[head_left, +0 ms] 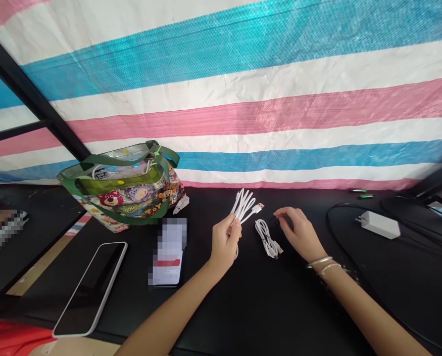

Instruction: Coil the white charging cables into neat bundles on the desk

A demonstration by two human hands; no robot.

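Note:
My left hand is closed round a folded bundle of white cable, held upright above the black table, its plug end pointing right. My right hand rests palm down on the table with curled fingers, fingertips on something small and dark that I cannot make out. Between the two hands lies a second coiled white cable. Silver bangles sit on my right wrist.
A clear tote bag with green straps and cartoon prints stands at the back left. A phone lies face up at the front left, another phone beside it. A white charger with a black cord sits at the right. A striped tarp hangs behind.

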